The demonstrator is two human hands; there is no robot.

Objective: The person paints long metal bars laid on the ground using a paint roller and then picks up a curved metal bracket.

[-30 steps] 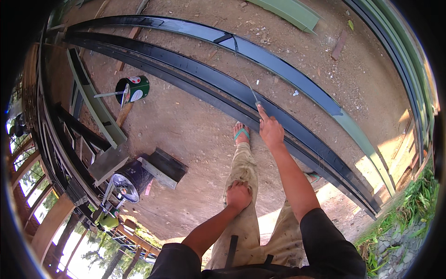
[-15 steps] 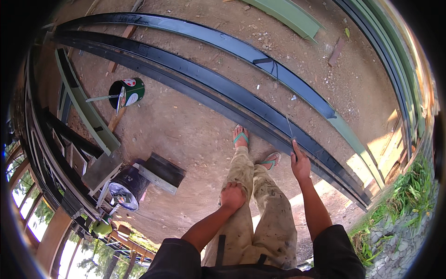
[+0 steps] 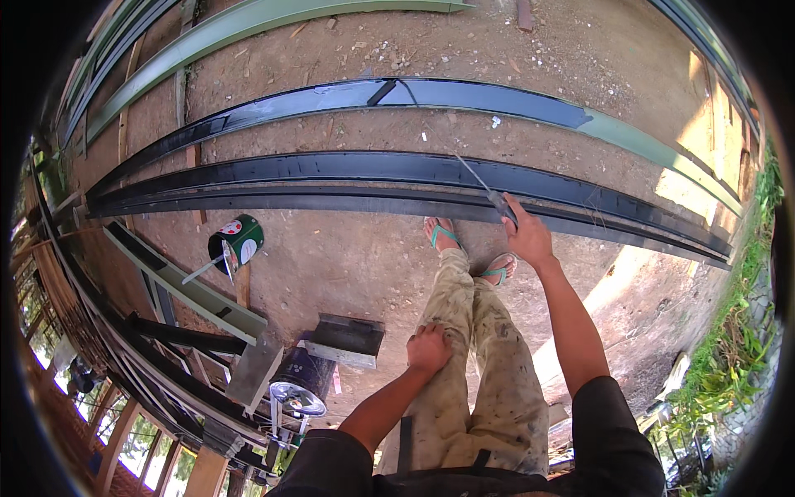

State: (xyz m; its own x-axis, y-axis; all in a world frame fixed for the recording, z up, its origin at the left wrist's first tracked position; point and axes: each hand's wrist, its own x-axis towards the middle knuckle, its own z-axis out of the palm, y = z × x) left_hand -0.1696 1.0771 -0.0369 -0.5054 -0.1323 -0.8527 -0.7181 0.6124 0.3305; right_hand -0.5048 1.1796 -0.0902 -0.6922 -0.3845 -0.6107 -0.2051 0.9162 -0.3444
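My right hand (image 3: 527,238) is closed around the dark handle of a paint roller (image 3: 476,176). Its long thin rod slants up and left across the near dark beams towards the dark head on the farther beam (image 3: 489,93). That farther beam has a glossy blue-black coat over most of its length and bare green at its right end. My left hand (image 3: 429,348) lies on my left knee, holding nothing, its fingers slightly bent. Two dark beams (image 3: 331,170) run side by side just ahead of my sandalled feet.
A green can (image 3: 248,240) with a stick in it stands at left. Nearer are a dark bucket (image 3: 302,377) and a short dark channel piece (image 3: 348,335). Green beams (image 3: 273,16) lie farther off; stacked metal frames (image 3: 178,377) fill the left, grass (image 3: 729,356) the right.
My view has turned, so the beams lie more level. My right hand with the roller has moved slightly, and the roller head has shifted left along the far beam. My left hand stays on the knee.
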